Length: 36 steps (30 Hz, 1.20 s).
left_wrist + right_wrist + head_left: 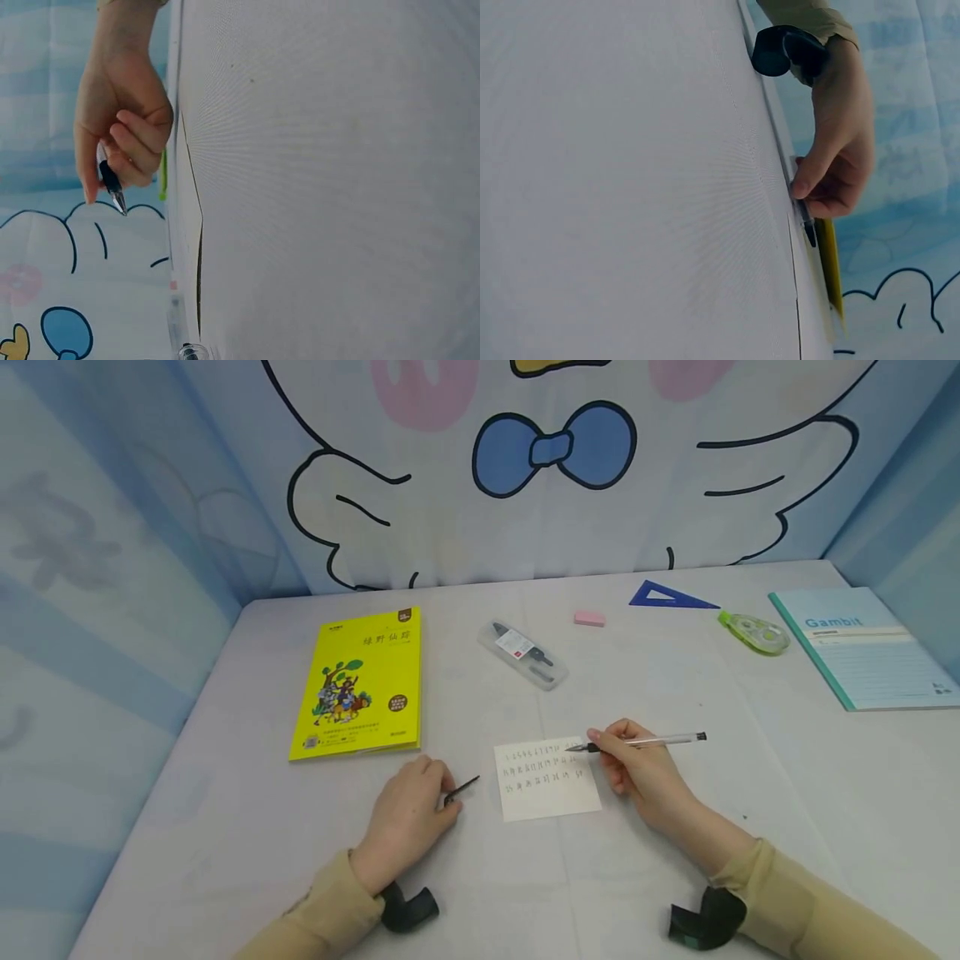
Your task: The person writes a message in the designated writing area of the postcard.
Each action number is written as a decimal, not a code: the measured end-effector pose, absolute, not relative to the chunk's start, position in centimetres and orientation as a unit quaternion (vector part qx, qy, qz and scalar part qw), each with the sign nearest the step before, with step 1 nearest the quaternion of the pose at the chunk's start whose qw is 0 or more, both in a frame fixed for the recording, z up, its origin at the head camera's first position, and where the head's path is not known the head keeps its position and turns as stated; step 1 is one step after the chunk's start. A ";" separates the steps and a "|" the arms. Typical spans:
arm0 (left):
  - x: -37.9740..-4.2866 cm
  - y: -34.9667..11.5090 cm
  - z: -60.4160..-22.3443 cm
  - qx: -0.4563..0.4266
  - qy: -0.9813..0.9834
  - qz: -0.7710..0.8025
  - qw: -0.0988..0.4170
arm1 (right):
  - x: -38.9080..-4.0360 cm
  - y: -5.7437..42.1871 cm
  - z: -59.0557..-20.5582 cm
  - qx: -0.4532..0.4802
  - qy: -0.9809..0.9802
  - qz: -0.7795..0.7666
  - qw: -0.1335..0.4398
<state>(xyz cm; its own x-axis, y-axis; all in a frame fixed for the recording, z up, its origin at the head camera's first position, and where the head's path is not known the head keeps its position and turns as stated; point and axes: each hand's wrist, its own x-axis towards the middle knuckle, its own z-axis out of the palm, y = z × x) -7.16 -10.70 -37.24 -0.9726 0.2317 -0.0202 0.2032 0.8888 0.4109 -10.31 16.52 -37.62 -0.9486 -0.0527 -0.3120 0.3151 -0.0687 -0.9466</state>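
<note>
In the head view my right hand (pixel 645 772) pinches a gel pen (pixel 667 739) with a clear barrel and dark grip. Its tip hangs over the upper right of a small white paper (pixel 551 803) bearing rows of handwritten numbers. The left wrist view shows the pen (pixel 112 180) in the right hand (pixel 124 112), its metal tip apart from the paper. Left of the paper, my left hand (pixel 408 814) holds a small black pen cap (pixel 461 789) between thumb and fingers, low at the table. The right wrist view shows that hand (pixel 844 142) and the cap (pixel 808 229), partly hidden by the fingers.
A yellow book (pixel 375 681) lies behind the left hand. Farther back are a clear compass case (pixel 523 653), a pink eraser (pixel 589 619), a blue set square (pixel 675 602) and a green correction tape (pixel 757 635). A Gambit notebook (pixel 873 656) lies at the right edge.
</note>
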 end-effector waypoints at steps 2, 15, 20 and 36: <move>-7.2 -10.6 -37.2 0.118 0.968 0.216 0.038 | -10.2 16.5 -37.5 0.094 0.664 -0.728 0.144; -6.9 -9.6 -36.5 0.166 0.907 0.362 0.140 | -8.6 16.3 -37.2 -0.096 0.619 -0.745 0.228; -6.4 -9.2 -36.1 0.189 0.886 0.399 0.144 | -8.1 15.9 -37.2 -0.120 0.624 -0.736 0.234; -5.4 -8.5 -35.1 0.206 0.868 0.424 0.158 | -7.5 15.2 -37.1 -0.138 0.660 -0.698 0.240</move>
